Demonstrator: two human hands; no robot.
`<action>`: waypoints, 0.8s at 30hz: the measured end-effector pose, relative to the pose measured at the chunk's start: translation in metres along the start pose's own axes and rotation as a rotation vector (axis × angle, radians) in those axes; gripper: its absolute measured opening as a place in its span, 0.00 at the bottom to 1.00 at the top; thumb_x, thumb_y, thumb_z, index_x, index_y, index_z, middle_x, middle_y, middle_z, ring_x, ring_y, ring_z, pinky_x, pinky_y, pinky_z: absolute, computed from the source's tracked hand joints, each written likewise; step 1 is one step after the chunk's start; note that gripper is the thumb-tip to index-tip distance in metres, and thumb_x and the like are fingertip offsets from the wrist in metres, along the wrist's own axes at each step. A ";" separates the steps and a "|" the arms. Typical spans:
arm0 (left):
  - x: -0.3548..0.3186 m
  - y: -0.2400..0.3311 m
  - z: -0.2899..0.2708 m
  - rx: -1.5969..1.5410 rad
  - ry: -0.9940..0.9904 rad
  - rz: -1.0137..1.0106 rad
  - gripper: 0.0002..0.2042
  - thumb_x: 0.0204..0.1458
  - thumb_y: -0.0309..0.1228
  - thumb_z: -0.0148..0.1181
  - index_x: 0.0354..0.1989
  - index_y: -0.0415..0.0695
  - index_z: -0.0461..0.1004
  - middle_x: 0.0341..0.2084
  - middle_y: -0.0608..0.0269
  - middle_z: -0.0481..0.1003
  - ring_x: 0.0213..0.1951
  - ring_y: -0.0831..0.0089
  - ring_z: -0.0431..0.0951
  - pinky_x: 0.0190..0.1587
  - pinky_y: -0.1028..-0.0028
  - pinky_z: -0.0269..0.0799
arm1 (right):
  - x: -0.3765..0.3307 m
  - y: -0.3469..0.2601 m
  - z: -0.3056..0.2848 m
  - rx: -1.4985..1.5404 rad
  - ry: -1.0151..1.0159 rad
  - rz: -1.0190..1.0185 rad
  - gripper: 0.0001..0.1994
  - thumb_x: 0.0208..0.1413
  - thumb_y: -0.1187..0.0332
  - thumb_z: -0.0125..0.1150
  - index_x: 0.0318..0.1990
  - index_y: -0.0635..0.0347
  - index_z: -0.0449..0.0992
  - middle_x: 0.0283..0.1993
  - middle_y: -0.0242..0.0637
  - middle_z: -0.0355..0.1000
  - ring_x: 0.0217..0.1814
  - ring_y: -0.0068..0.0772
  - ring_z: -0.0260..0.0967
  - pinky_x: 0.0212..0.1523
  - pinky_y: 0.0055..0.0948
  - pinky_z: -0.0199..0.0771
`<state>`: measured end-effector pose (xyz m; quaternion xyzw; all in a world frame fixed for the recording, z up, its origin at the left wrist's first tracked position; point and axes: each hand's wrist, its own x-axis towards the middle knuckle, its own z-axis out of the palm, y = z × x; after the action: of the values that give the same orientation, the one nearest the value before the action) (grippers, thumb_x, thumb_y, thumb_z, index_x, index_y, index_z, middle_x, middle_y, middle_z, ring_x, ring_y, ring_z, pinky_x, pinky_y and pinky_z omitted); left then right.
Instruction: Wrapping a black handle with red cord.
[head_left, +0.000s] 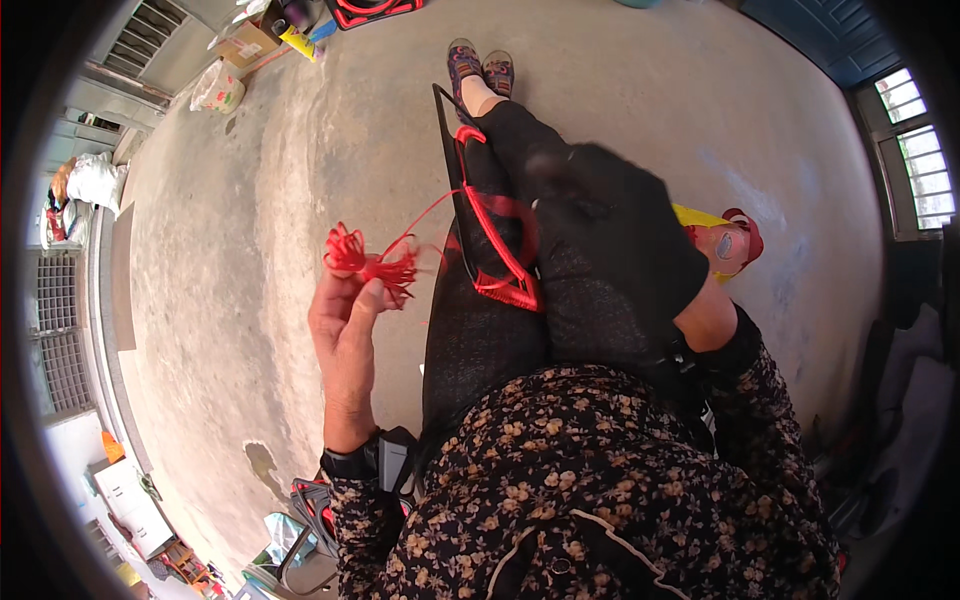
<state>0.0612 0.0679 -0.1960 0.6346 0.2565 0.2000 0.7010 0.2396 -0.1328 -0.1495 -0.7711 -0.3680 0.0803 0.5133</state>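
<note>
My left hand (pixel 345 318) pinches a looped bundle of red cord (pixel 372 266) between thumb and fingers, out to the left of my legs. From the bundle a single red strand runs up to a black frame (pixel 446 140) lying along my thighs. Red cord is wound tightly round part of the frame, forming a wrapped red edge (pixel 497 235). Over my right thigh is my right hand (pixel 625 225) in a black glove, just right of the frame. Its fingers are smeared by motion, and a blurred red loop shows beside them.
A red and yellow package (pixel 728 243) lies on the floor to my right. At the far left are a cardboard box (pixel 245 45) and a pale bucket (pixel 217 88). Another black and red frame (pixel 375 10) sits at the top. A chair (pixel 305 560) is behind my left arm.
</note>
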 end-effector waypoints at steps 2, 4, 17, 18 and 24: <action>0.003 -0.003 0.001 0.112 0.028 0.069 0.10 0.53 0.23 0.57 0.44 0.35 0.71 0.32 0.62 0.76 0.33 0.76 0.76 0.38 0.75 0.73 | -0.002 0.009 0.011 -0.020 -0.118 0.052 0.10 0.54 0.75 0.54 0.44 0.66 0.73 0.38 0.39 0.73 0.36 0.30 0.73 0.39 0.25 0.70; 0.007 -0.012 0.009 0.459 -0.039 0.203 0.07 0.52 0.22 0.58 0.39 0.36 0.73 0.28 0.60 0.76 0.29 0.77 0.76 0.33 0.75 0.72 | -0.002 0.020 0.026 -0.055 -0.353 0.156 0.11 0.53 0.73 0.56 0.45 0.64 0.74 0.43 0.43 0.73 0.40 0.32 0.73 0.42 0.27 0.70; -0.006 0.011 0.017 -0.208 -0.446 -0.221 0.20 0.57 0.42 0.54 0.50 0.39 0.69 0.46 0.46 0.73 0.43 0.63 0.77 0.37 0.74 0.75 | -0.053 0.065 -0.023 0.415 -0.525 0.412 0.18 0.54 0.63 0.57 0.51 0.62 0.71 0.50 0.42 0.72 0.46 0.36 0.71 0.47 0.30 0.69; -0.010 0.012 0.018 -0.490 -0.617 -0.294 0.24 0.58 0.47 0.51 0.52 0.39 0.68 0.49 0.44 0.71 0.45 0.60 0.77 0.38 0.74 0.76 | -0.062 0.064 -0.034 0.478 -0.505 0.433 0.19 0.54 0.62 0.57 0.51 0.62 0.71 0.50 0.42 0.72 0.46 0.36 0.71 0.47 0.30 0.69; -0.022 0.014 0.041 -1.151 -0.423 -0.394 0.27 0.57 0.52 0.48 0.50 0.38 0.68 0.54 0.44 0.66 0.54 0.56 0.68 0.41 0.67 0.74 | -0.096 0.028 -0.045 0.858 -0.360 0.551 0.22 0.55 0.59 0.57 0.53 0.63 0.69 0.49 0.42 0.72 0.48 0.36 0.71 0.48 0.32 0.69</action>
<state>0.0695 0.0233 -0.1773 0.1236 0.0762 0.0438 0.9884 0.2067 -0.2343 -0.1767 -0.5342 -0.1684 0.4859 0.6710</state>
